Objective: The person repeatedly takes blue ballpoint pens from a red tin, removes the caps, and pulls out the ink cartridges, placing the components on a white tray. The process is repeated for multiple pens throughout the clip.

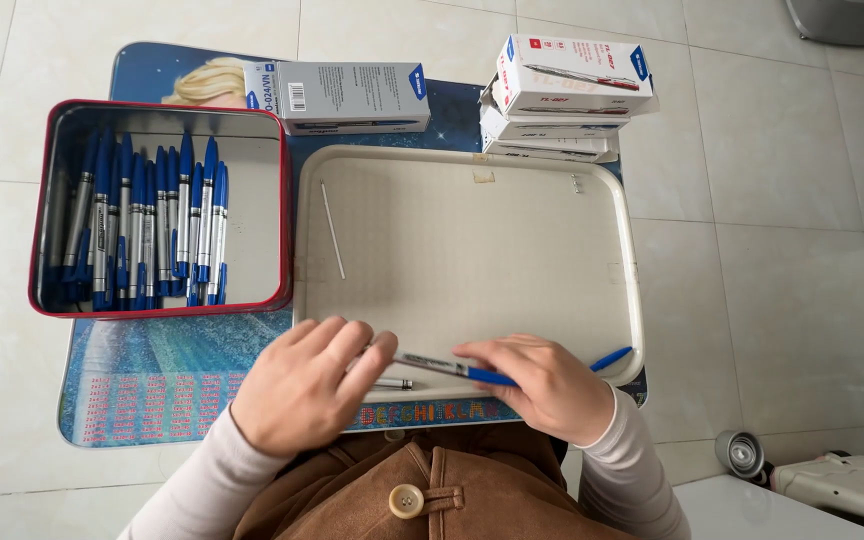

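Pen (pixel 447 368) pinched between both hands' fingers (pixel 377 350).

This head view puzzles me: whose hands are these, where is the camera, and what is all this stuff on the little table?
There is no machine here. A person wears a camera on the head, so you look straight down at their own two hands. The left hand and the right hand together hold a blue and silver pen over the near edge of a cream plastic tray. A thin white stick lies on the tray, and a blue pen cap rests at its near right corner. To the left stands a red-rimmed metal tin with a row of matching blue pens. Behind the tray are a grey carton and a stack of white pen boxes. Everything sits on a small blue picture table on a tiled floor.
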